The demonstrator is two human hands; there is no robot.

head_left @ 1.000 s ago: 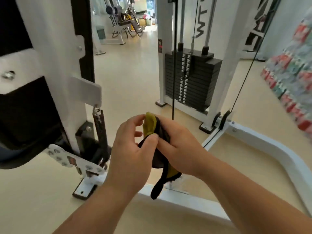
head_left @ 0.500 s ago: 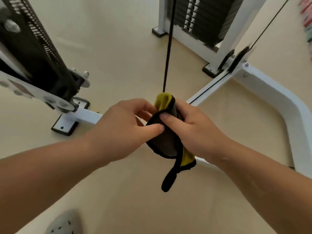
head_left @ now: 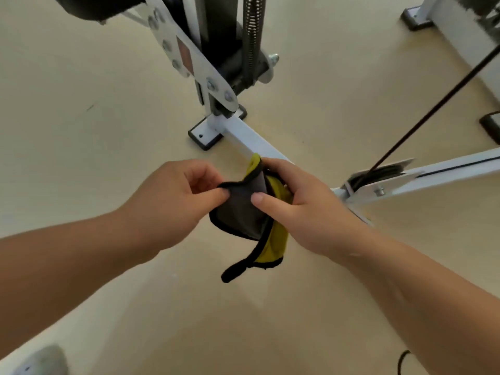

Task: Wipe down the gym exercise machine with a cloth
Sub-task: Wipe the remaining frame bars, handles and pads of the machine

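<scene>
A grey and yellow cloth (head_left: 243,212) with black edging hangs between both hands above the floor. My left hand (head_left: 176,204) pinches its upper left edge between thumb and fingers. My right hand (head_left: 305,209) grips the folded right side, thumb lying across the grey face. A black loop dangles from the cloth's bottom. The white frame of the exercise machine (head_left: 251,139) runs along the floor just beyond the hands, with a black post, a spring (head_left: 251,36) and a bolted plate (head_left: 189,58) rising above it.
A black cable (head_left: 422,120) slants down into a pulley bracket (head_left: 378,180) on the white base bar at the right. Black rubber feet (head_left: 204,136) stand on the beige floor. A grey shoe (head_left: 43,361) shows at the bottom left.
The view has tilted further down and toward the machine's base post. My left hand has pulled the cloth's edge out to the left, spreading the grey side.
</scene>
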